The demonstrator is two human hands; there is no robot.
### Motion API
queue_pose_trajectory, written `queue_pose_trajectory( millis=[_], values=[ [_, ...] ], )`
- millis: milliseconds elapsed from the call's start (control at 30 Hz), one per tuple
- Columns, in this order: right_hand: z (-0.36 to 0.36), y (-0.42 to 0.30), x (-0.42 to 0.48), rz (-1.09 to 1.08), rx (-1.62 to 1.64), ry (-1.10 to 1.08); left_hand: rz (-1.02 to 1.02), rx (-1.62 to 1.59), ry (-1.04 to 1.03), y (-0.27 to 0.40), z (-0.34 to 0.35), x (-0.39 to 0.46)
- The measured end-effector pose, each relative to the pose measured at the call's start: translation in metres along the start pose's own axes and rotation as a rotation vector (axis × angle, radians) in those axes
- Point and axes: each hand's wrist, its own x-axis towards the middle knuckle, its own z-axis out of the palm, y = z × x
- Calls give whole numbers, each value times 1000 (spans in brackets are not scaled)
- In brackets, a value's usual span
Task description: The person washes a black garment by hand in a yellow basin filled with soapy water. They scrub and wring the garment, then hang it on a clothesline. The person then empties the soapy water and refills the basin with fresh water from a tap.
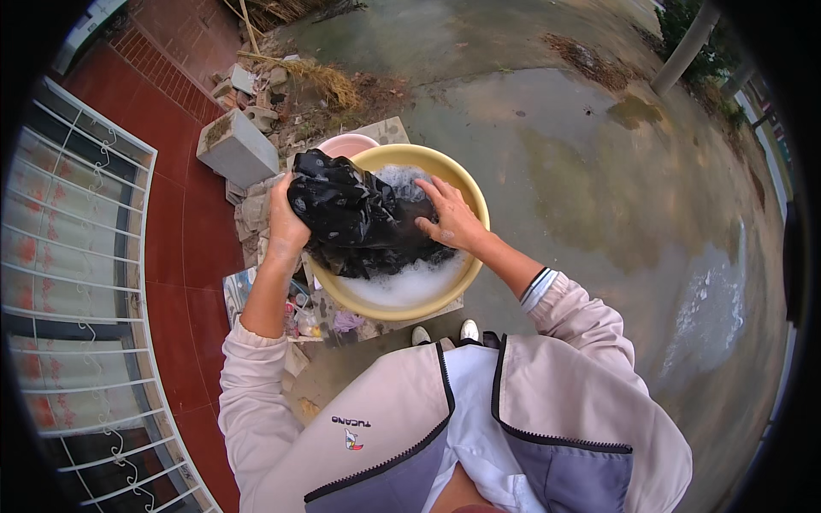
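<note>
A wet black garment (346,208) lies bunched over a yellow plastic basin (476,192), its upper left end raised above the rim. My left hand (287,215) grips that raised end, with the fingertips hidden behind the cloth. My right hand (451,215) is over the garment's right part, fingers spread, and it holds nothing that I can make out. White soap suds (410,285) fill the front of the basin, and more foam shows behind the cloth. Specks of lather cling to the fabric and to both hands.
Behind the basin a pink basin (346,145) partly shows. The yellow basin rests on a stone slab (365,328) with a purple cloth (347,320) on it. To the left are a concrete block (240,147), rubble, a straw broom (327,80) and a barred window (83,256). Wet concrete ground (577,192) extends right.
</note>
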Motion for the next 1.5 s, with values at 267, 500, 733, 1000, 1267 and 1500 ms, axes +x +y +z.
queue_pose_trajectory(
  millis=[267, 500, 733, 1000, 1267, 1500],
  values=[
    [88, 7, 22, 205, -513, -475, 86, 260, -62, -26, 47, -15],
    [98, 22, 19, 168, -307, -305, -12, 245, -85, -15, 60, -4],
    [-36, -11, -2, 146, 312, -40, 249, 48, -36, 124, -11, 49],
    [-58, -10, -20, 138, 382, 3, 235, 23, -59, 145, 3, 43],
    [-44, 9, -37, 66, 249, -120, 14, 63, -124, 84, 22, 31],
    [-159, -101, -18, -357, 394, 47, 144, 24, -188, 181, -5, 57]
  ],
)
